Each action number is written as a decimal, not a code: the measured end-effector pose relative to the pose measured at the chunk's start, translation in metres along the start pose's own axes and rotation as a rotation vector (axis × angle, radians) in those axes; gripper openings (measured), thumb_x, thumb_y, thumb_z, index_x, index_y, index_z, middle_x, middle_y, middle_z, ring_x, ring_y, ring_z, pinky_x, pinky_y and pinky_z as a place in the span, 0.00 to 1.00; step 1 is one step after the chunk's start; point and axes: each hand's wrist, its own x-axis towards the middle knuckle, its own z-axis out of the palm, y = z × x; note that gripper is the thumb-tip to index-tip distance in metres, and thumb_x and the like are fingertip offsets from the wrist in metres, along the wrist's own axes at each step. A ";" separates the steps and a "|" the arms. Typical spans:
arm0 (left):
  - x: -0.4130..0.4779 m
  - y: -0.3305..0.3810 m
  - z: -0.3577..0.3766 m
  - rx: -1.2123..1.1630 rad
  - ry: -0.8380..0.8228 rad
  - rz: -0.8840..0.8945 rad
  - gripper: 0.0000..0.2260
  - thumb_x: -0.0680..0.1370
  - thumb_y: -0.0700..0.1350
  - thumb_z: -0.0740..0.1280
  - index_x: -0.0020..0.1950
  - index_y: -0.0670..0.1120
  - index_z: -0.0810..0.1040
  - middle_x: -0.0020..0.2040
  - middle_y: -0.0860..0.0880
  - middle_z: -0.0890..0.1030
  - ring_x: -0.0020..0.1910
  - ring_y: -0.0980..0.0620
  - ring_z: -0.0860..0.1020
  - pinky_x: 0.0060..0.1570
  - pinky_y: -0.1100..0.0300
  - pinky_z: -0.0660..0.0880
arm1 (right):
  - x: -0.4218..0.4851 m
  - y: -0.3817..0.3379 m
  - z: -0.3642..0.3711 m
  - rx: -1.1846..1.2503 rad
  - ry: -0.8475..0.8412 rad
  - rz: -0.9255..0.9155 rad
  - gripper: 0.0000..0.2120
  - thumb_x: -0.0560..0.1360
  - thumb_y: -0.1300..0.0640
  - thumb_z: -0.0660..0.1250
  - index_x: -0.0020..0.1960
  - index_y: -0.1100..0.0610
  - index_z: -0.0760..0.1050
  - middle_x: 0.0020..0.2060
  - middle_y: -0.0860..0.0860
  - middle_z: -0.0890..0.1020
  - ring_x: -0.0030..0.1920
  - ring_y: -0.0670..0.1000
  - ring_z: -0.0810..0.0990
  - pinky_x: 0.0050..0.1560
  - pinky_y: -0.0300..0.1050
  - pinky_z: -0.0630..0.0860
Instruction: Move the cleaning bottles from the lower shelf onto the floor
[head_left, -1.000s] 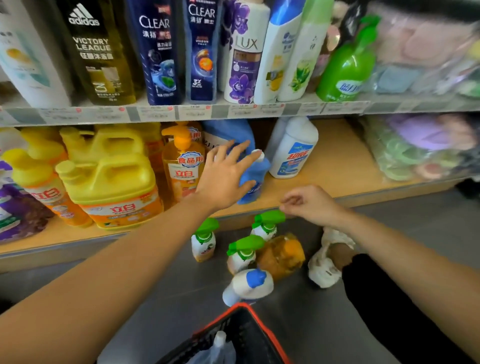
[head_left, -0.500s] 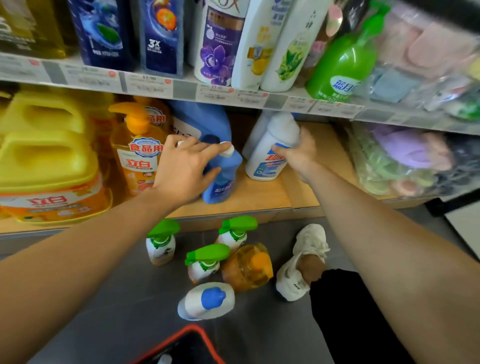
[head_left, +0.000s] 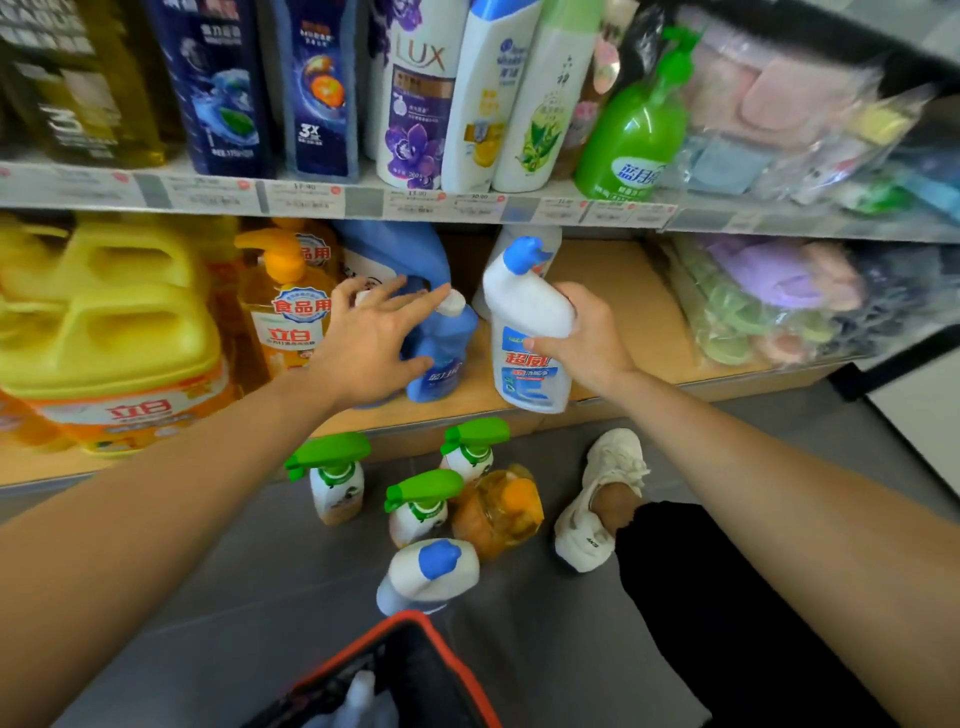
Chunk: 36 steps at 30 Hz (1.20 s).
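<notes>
My right hand (head_left: 587, 343) grips a white cleaning bottle with a blue cap (head_left: 527, 332), held upright just above the front edge of the wooden lower shelf (head_left: 628, 291). My left hand (head_left: 371, 345) lies against a small blue bottle with a white cap (head_left: 444, 358) standing on that shelf, fingers spread straight over its top and thumb on its front. On the grey floor (head_left: 260, 571) stand three green-trigger spray bottles (head_left: 335, 483), an orange bottle (head_left: 501, 512) on its side, and a white blue-capped bottle (head_left: 434, 571).
Yellow jugs (head_left: 109, 338), an orange pump bottle (head_left: 291, 312), a big blue jug (head_left: 395, 254) and another white bottle (head_left: 543, 239) remain on the lower shelf. Bagged cloths (head_left: 769, 296) fill its right end. A red-rimmed basket (head_left: 410, 623) and my white shoe (head_left: 597, 499) are on the floor.
My right hand reached to the shelf, took the white bottle and lifted it forward. My left hand's fingers have straightened on the blue bottle, which has stayed in place.
</notes>
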 end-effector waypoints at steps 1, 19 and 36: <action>-0.004 0.002 -0.006 -0.029 0.013 0.002 0.35 0.74 0.51 0.74 0.79 0.53 0.65 0.73 0.47 0.75 0.77 0.42 0.65 0.72 0.40 0.54 | -0.008 -0.008 -0.006 -0.001 -0.004 -0.011 0.30 0.64 0.62 0.81 0.63 0.56 0.74 0.56 0.51 0.80 0.58 0.55 0.80 0.57 0.59 0.80; -0.111 0.039 -0.107 -1.100 -0.247 -0.284 0.18 0.69 0.46 0.81 0.57 0.53 0.82 0.53 0.51 0.87 0.50 0.48 0.87 0.42 0.57 0.84 | -0.116 -0.145 0.019 0.589 -0.399 0.053 0.16 0.72 0.56 0.77 0.59 0.54 0.80 0.52 0.47 0.86 0.53 0.48 0.85 0.49 0.46 0.82; -0.175 0.000 -0.136 -0.423 -0.106 -0.262 0.24 0.61 0.54 0.84 0.53 0.56 0.80 0.44 0.59 0.84 0.41 0.59 0.83 0.36 0.67 0.75 | -0.121 -0.188 0.060 0.622 -0.324 -0.084 0.16 0.84 0.55 0.61 0.38 0.57 0.67 0.24 0.45 0.62 0.22 0.44 0.61 0.24 0.36 0.60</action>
